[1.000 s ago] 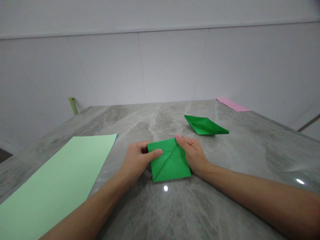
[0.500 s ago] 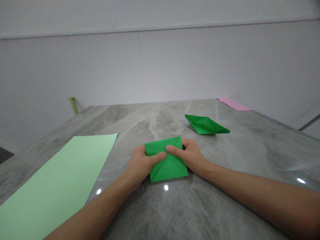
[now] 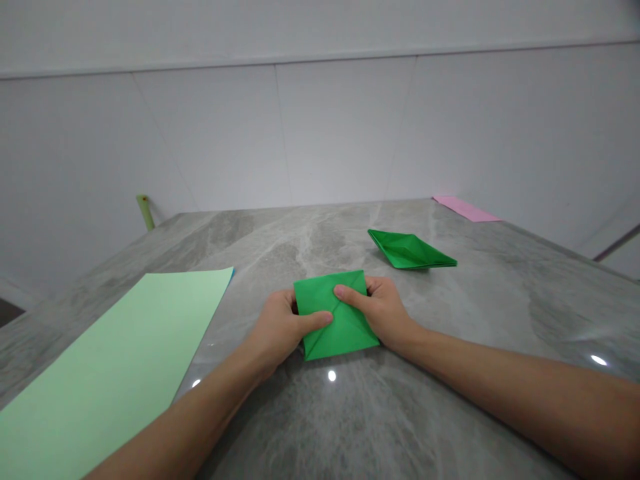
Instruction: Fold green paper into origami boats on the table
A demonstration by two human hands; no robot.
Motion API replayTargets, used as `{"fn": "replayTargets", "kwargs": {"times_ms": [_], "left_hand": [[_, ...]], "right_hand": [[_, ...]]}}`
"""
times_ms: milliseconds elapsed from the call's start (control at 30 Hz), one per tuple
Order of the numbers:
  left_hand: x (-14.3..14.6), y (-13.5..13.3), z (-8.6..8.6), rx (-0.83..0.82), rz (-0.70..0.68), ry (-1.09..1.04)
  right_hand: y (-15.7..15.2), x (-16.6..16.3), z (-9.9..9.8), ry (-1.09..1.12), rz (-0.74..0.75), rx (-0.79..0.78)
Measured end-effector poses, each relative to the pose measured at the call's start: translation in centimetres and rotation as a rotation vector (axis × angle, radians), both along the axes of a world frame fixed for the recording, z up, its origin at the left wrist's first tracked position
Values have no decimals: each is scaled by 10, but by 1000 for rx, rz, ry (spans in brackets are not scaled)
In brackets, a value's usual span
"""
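A folded green paper square (image 3: 347, 333) with diagonal creases is held just over the grey marbled table, near the middle of the view. My left hand (image 3: 285, 325) grips its left side, thumb lying on the front face. On the right side my right hand (image 3: 381, 307) pinches it, its thumb resting higher, near the centre. The other fingers of both hands are hidden behind the paper. Beyond my right hand lies a folded green paper boat shape (image 3: 411, 251) with two pointed ends.
Large light green paper sheets (image 3: 120, 360) lie at the left of the table (image 3: 280, 240), a blue edge peeking from beneath. A pink paper (image 3: 466, 209) rests at the far right edge by the white wall (image 3: 340, 133). A pale green strip (image 3: 145, 212) stands at the far left.
The green paper square has tilted and shifted slightly right in my hands. My left thumb sits a little lower on it and my right thumb slightly higher.
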State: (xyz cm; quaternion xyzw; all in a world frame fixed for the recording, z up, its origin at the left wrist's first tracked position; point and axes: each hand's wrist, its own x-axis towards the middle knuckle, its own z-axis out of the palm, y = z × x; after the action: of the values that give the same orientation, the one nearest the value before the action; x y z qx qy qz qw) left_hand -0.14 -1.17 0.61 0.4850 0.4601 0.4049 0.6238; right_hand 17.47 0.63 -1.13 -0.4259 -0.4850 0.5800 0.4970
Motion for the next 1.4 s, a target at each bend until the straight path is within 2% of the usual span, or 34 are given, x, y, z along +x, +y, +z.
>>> {"fn": "replayTargets", "kwargs": {"times_ms": [233,467,567,800,1133,1400], "left_hand": [[0,0,1,17,32,23],[-2,4,-8,-53,-51,-18],[-3,5,-9,-62,-71,-31],[-3,3,-6,-39,-65,-23],[-4,2,4,-38,-113,129],[-6,3,10,-71,-138,202]], "right_hand": [[1,0,0,36,146,-46],[5,-2,-1,67,59,-83],[5,-2,-3,75,67,-89],[6,0,-6,19,145,5],[4,-3,-1,47,87,-63],[5,-2,-3,17,75,-38]]}}
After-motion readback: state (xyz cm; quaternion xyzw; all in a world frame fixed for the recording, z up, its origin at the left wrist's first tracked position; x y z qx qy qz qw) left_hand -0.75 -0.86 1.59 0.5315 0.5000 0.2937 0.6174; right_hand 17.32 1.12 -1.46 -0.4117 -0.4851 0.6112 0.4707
